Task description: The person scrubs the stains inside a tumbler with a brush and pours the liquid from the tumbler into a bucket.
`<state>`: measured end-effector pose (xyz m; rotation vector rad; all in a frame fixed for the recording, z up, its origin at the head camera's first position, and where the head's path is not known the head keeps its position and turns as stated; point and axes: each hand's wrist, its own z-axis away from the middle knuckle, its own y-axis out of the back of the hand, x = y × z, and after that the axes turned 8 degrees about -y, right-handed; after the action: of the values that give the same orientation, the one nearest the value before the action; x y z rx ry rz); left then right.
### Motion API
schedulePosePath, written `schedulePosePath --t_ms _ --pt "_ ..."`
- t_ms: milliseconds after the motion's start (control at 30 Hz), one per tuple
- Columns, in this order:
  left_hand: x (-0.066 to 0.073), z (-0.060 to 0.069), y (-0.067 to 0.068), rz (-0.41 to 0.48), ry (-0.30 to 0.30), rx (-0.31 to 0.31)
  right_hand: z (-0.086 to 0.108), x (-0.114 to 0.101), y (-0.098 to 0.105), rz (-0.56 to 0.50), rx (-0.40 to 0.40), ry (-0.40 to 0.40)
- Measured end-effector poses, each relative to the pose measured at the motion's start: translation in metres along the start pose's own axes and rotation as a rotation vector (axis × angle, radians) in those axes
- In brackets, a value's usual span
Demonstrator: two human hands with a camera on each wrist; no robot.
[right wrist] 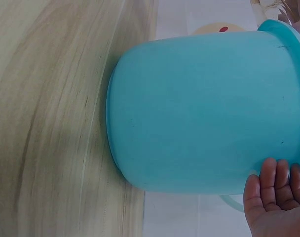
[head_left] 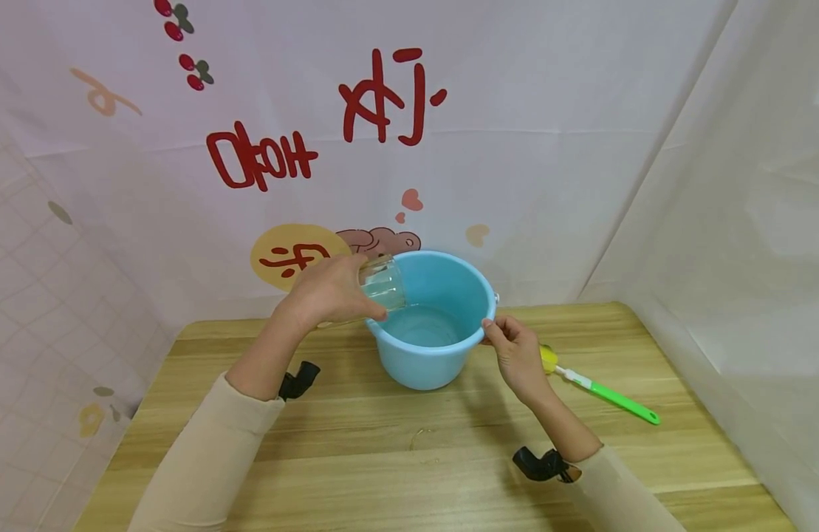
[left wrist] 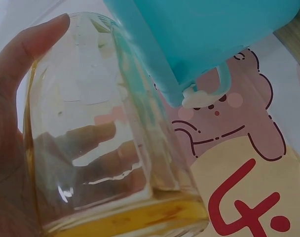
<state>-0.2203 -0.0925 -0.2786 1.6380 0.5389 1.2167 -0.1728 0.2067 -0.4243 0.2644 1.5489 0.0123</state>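
My left hand [head_left: 331, 294] grips a clear glass cup [head_left: 382, 284], which is tipped sideways with its mouth over the left rim of a light blue bucket [head_left: 422, 366]. In the left wrist view the fingers wrap the faceted glass [left wrist: 86, 118]; its thick base looks amber. Shallow clear liquid [head_left: 425, 325] lies in the bottom of the bucket, which stands upright on the table. On the bucket's right side my right hand [head_left: 518, 356] holds the rim between thumb and fingers. The right wrist view shows its fingertips [right wrist: 268, 180] under the rim, against the bucket's wall.
To the right of the bucket lies a brush with a green and white handle [head_left: 615, 397] and a yellow head [head_left: 549, 359], partly behind my right hand. A small wet mark [head_left: 419, 436] shows on the wooden table [head_left: 343, 473]. A printed white curtain [head_left: 515, 170] hangs behind.
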Motion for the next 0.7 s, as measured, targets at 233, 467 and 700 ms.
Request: schedulePosePath --t_ms 233,467,700 --pt "-0.0004 -0.0014 -0.0002 -0.005 -0.006 0.004 0.0006 -0.0011 -0.0001 0.003 0.004 0.008" --pt "-0.0003 -0.0014 0.0003 -0.012 -0.015 0.006 0.001 -0.0011 -0.0006 0.002 0.002 0.007" --pt "0.0008 -0.0009 0.0012 -0.018 -0.023 0.004 0.0009 0.0007 -0.0008 0.006 0.005 0.008"
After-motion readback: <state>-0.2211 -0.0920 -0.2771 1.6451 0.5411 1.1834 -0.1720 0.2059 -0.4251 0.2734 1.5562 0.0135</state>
